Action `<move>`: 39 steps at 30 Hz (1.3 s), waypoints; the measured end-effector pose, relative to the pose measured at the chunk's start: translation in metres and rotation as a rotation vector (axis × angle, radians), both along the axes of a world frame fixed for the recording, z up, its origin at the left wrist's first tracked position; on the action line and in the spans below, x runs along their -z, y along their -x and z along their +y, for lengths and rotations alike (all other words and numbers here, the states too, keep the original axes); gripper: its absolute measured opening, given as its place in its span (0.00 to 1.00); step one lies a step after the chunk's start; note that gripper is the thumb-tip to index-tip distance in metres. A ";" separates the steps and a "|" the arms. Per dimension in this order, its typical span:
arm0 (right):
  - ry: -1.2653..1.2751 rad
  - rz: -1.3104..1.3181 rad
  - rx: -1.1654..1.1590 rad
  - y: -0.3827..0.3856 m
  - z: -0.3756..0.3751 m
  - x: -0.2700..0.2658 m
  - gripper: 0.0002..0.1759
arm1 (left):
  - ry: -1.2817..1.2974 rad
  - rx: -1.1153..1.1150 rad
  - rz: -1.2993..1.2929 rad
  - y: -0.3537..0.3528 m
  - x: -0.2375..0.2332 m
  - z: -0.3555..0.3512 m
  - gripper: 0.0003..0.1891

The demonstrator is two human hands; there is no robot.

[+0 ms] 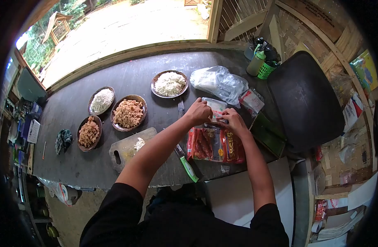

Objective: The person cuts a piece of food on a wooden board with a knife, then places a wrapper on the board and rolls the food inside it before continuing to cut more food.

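A narrow two-handed pinch, left hand (199,112) and right hand (234,122), held the white packet (217,106) just beyond the red printed pack (215,145). The step appeared to be opening the packet; the next move likely called for even fingertip tension.

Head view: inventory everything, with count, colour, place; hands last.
Table: 1, dark, centre
Dishes: 4, brown, left and middle
Pale food: 2 heaps, white, farther dishes
Crumbly food: 2 heaps, brown, nearer dishes
Cloth: 1, dark, left
Cutting board: 1, pale, near edge
Crumbs: 1 pile, white, on board
Knife: 1, green-handled, right of board
Red packaging: count unclear, red, beside knife
White packet: 1, white, between hands
Plastic bag: 1, clear, beyond packet
Small packet: 1, red-white, beside bag
Leaf-like sheet: 1, green, right
Bottle: 1, green, far right
Basket: 1, green, beside bottle
Panel: 1, black, right
Edge clutter: uncountable, mixed, sides
Left hand: 1, bare, at packet
Right hand: 1, bare, at packet
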State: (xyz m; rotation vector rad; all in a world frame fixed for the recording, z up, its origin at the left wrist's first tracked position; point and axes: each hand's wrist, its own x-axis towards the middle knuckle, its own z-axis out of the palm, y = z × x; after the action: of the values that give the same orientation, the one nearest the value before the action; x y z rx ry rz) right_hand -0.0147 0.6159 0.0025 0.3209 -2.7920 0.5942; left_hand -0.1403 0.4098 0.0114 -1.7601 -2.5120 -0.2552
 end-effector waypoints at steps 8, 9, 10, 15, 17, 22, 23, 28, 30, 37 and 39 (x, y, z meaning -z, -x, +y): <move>0.053 -0.028 -0.019 0.002 0.003 0.001 0.13 | 0.061 0.000 -0.017 -0.003 -0.011 -0.004 0.12; 0.053 -0.028 -0.019 0.002 0.003 0.001 0.13 | 0.050 -0.017 -0.030 -0.004 -0.011 -0.003 0.12; 0.040 0.007 -0.030 0.002 0.002 0.002 0.12 | 0.039 -0.033 -0.043 -0.006 -0.011 -0.003 0.12; -0.018 0.140 0.023 -0.001 -0.012 0.003 0.09 | -0.034 -0.084 -0.033 -0.009 -0.003 -0.003 0.11; 0.021 0.147 0.046 -0.003 -0.014 0.004 0.09 | -0.053 -0.106 -0.032 -0.011 0.000 -0.004 0.11; 0.054 0.070 0.031 -0.001 -0.008 0.008 0.09 | -0.097 -0.111 -0.100 -0.006 0.006 -0.004 0.08; 0.061 0.049 0.029 0.000 -0.006 0.010 0.09 | -0.097 -0.111 -0.103 -0.005 0.008 -0.003 0.08; 0.116 -0.111 0.090 0.008 0.000 0.005 0.10 | -0.054 -0.110 -0.170 -0.002 0.005 -0.003 0.08; 0.126 -0.127 0.086 0.011 0.002 0.005 0.10 | -0.063 -0.126 -0.201 0.001 0.005 -0.002 0.07; 0.180 -0.190 0.078 0.017 0.008 0.001 0.13 | -0.064 -0.166 -0.237 0.006 0.014 0.001 0.06; 0.215 -0.210 0.078 0.018 0.009 0.003 0.13 | -0.057 -0.162 -0.250 0.008 0.014 0.001 0.06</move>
State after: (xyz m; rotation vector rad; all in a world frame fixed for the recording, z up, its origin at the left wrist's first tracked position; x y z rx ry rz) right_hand -0.0325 0.6248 -0.0005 0.1095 -2.8839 0.9485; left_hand -0.1483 0.4107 -0.0029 -1.5804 -2.7674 -0.5627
